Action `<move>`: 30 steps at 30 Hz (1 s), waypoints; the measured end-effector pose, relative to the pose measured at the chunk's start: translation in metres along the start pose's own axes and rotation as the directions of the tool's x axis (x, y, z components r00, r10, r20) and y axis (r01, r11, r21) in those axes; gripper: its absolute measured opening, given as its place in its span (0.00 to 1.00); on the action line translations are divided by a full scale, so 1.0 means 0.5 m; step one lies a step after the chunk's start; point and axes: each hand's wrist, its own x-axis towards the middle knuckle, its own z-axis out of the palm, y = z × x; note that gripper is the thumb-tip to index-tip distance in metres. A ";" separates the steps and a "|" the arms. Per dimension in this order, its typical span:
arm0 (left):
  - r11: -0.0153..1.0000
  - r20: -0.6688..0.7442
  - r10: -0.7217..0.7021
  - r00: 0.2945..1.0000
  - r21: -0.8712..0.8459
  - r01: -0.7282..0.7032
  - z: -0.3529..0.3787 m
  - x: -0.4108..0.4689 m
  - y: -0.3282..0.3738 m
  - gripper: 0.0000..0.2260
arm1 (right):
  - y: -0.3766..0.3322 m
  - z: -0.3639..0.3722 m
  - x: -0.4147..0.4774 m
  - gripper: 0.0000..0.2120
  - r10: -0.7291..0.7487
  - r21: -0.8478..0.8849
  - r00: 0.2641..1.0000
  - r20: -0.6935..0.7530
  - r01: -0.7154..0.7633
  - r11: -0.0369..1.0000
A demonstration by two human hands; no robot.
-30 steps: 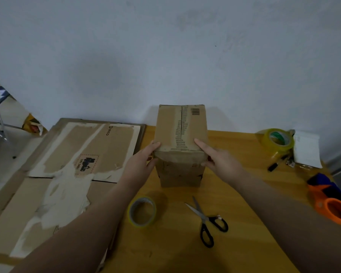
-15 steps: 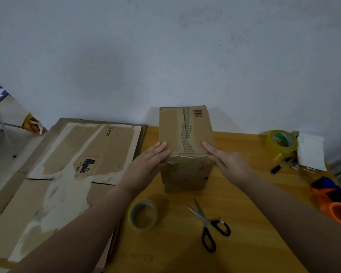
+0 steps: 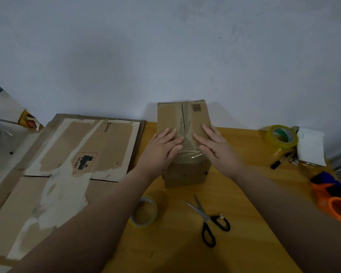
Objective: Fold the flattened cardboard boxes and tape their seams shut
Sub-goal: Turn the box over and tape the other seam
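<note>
A folded brown cardboard box [image 3: 185, 117] stands upright on the wooden table [image 3: 234, 194], its top seam running away from me with clear tape over its near edge. My left hand [image 3: 161, 148] lies flat on the top's left half, fingers straight. My right hand [image 3: 215, 146] presses flat on the right half. A small roll of clear tape [image 3: 145, 211] lies on the table near my left forearm. Black-handled scissors [image 3: 209, 219] lie in front of the box.
Large flattened cardboard sheets [image 3: 67, 164] cover the surface to the left. At the right are a yellow tape roll [image 3: 281, 137], a white paper pad [image 3: 310, 146], a black marker [image 3: 278, 162] and an orange-blue tape dispenser [image 3: 333, 196]. A grey wall stands behind.
Both hands have slid from the box's near top edge up onto its top, closing in on the seam from either side. The view has shifted slightly.
</note>
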 end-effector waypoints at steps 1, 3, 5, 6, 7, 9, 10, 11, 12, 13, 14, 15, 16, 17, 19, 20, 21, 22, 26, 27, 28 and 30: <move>1.000 -0.004 0.009 1.000 0.022 -0.009 0.005 0.000 -0.006 0.22 | 0.003 0.006 0.001 0.26 -0.025 -0.033 1.000 -0.016 0.024 0.999; 0.985 -0.008 0.104 0.995 0.140 -0.102 0.007 -0.005 -0.025 0.25 | 0.016 0.007 0.002 0.27 -0.089 -0.121 0.996 -0.020 0.086 0.989; 0.943 0.011 0.200 0.980 0.271 -0.195 0.008 -0.005 -0.043 0.26 | 0.024 0.002 0.005 0.28 -0.139 -0.213 0.990 0.021 0.140 0.967; 0.921 0.009 0.232 0.973 0.320 -0.223 0.011 -0.003 -0.051 0.25 | 0.027 0.001 0.006 0.28 -0.144 -0.250 0.989 0.043 0.150 0.957; 0.905 0.011 0.252 0.968 0.352 -0.240 0.012 -0.003 -0.057 0.25 | 0.027 -0.002 0.006 0.29 -0.140 -0.287 0.988 0.063 0.152 0.946; 0.894 0.034 0.255 0.966 0.373 -0.249 0.013 -0.003 -0.060 0.27 | 0.027 -0.007 0.003 0.30 -0.143 -0.366 0.987 0.070 0.158 0.917; 0.895 0.036 0.243 0.969 0.378 -0.238 0.014 -0.004 -0.055 0.27 | 0.021 -0.008 0.002 0.32 -0.148 -0.401 0.988 0.044 0.153 0.903; 0.896 0.027 0.221 0.975 0.389 -0.214 0.015 -0.005 -0.045 0.27 | 0.008 -0.006 0.003 0.34 -0.137 -0.416 0.991 0.000 0.125 0.901; 0.896 0.013 0.188 0.982 0.407 -0.177 0.016 -0.003 -0.031 0.26 | -0.007 0.000 0.008 0.35 -0.111 -0.415 0.992 -0.058 0.078 0.907; 0.894 -0.002 0.154 0.988 0.426 -0.139 0.018 0.000 -0.016 0.25 | -0.025 0.010 0.013 0.33 -0.076 -0.413 0.991 -0.113 0.023 0.910; 0.887 -0.022 0.136 0.990 0.448 -0.112 0.021 0.005 -0.003 0.24 | -0.042 0.025 0.017 0.31 -0.038 -0.418 0.986 -0.162 -0.033 0.908; 0.877 -0.039 0.134 0.990 0.469 -0.100 0.023 0.008 0.005 0.23 | -0.058 0.042 0.018 0.28 -0.007 -0.425 0.979 -0.204 -0.082 0.901; 0.868 -0.056 0.144 0.988 0.487 -0.098 0.025 0.009 0.006 0.22 | -0.063 0.059 0.018 0.27 0.008 -0.429 0.973 -0.231 -0.109 0.897; 0.860 -0.073 0.164 0.984 0.499 -0.107 0.025 0.008 0.001 0.22 | -0.063 0.069 0.017 0.26 0.009 -0.435 0.972 -0.236 -0.114 0.893; 0.848 -0.095 0.226 0.970 0.508 -0.148 0.026 0.001 -0.017 0.22 | -0.051 0.071 0.014 0.28 -0.045 -0.490 0.978 -0.203 -0.062 0.870; 0.849 -0.092 0.250 0.964 0.499 -0.173 0.025 -0.001 -0.026 0.22 | -0.042 0.068 0.014 0.28 -0.092 -0.533 0.979 -0.180 -0.019 0.846; 0.855 -0.089 0.269 0.959 0.480 -0.196 0.023 -0.001 -0.034 0.22 | -0.034 0.064 0.016 0.28 -0.135 -0.570 0.980 -0.145 0.029 0.821; 0.863 -0.085 0.289 0.953 0.455 -0.221 0.021 0.001 -0.042 0.21 | -0.027 0.060 0.019 0.28 -0.187 -0.598 0.976 -0.114 0.083 0.797; 0.843 0.010 0.411 0.912 0.375 -0.384 0.004 0.002 -0.095 0.19 | 0.009 0.040 0.021 0.23 -0.362 -0.626 0.930 -0.063 0.246 0.740; 0.833 0.037 0.435 0.899 0.362 -0.418 0.000 -0.002 -0.107 0.19 | 0.018 0.032 0.020 0.22 -0.391 -0.621 0.919 -0.054 0.276 0.734; 0.827 0.060 0.449 0.891 0.351 -0.440 -0.004 -0.004 -0.115 0.19 | 0.026 0.026 0.021 0.21 -0.417 -0.605 0.908 -0.047 0.306 0.735; 0.816 0.089 0.470 0.878 0.335 -0.470 -0.013 -0.003 -0.118 0.20 | 0.038 0.017 0.024 0.20 -0.419 -0.543 0.907 -0.027 0.339 0.769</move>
